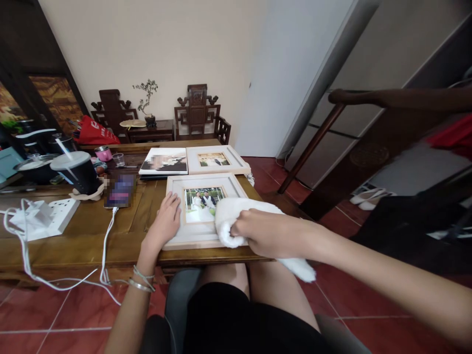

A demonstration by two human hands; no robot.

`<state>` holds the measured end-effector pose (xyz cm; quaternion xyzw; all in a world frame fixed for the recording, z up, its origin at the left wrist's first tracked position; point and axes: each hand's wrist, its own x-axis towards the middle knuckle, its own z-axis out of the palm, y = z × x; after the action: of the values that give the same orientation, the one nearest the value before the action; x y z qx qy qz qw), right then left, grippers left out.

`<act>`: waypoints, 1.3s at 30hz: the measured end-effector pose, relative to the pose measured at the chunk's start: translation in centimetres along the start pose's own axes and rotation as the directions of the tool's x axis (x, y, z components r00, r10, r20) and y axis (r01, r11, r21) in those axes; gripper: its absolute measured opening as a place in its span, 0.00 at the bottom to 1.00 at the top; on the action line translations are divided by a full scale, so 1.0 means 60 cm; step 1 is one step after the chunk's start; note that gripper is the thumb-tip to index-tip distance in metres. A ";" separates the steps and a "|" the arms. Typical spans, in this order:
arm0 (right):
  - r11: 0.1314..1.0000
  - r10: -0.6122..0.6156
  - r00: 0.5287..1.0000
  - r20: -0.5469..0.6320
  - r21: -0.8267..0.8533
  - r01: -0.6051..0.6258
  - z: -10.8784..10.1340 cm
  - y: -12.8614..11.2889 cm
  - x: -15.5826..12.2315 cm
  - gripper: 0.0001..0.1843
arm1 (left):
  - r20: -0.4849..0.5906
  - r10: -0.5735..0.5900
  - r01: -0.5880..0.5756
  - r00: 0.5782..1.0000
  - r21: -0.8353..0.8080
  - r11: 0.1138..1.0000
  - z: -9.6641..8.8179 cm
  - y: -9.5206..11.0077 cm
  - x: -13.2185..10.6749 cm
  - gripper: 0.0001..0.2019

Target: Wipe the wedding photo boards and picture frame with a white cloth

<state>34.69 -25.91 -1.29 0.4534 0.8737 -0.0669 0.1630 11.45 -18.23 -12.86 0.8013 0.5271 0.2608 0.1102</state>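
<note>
A light wooden picture frame (199, 242) with a photo of two people lies flat at the table's near edge. My left hand (167, 219) rests on its left side, fingers stretched along the border. In my right hand (254, 230) is a bunched white towel (236, 211), gripped in closed fingers and pressed on the right part of the frame. The towel covers the frame's lower right corner and part of the photo, and one end hangs past the table edge.
Behind lie a second picture frame (236, 166) and a photo album (164, 162). To the left on the table (106, 246) are a phone (120, 191) on a white cable, a power strip (61, 216) and a lidded cup (79, 172). A dark wooden chair (313, 147) stands at the right.
</note>
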 end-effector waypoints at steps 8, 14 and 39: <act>0.970 0.057 0.952 -0.301 -0.209 -0.124 0.047 0.071 0.135 0.22 | 0.001 0.038 -0.038 0.999 -0.003 0.999 -0.004 -0.003 0.002 0.19; 0.918 0.076 0.917 -0.391 -0.333 -0.218 0.053 0.106 0.188 0.23 | 0.002 0.056 -0.056 0.998 0.000 0.998 -0.005 -0.007 0.004 0.19; 0.962 -0.005 0.937 -0.349 -0.258 -0.091 0.051 0.101 0.186 0.27 | 0.011 0.028 -0.028 1.000 -0.023 0.999 -0.004 -0.003 0.002 0.19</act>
<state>34.34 -14.63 -7.81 0.4506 0.8795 0.1372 0.0683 11.19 -18.10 -12.70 0.8088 0.5121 0.2637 0.1188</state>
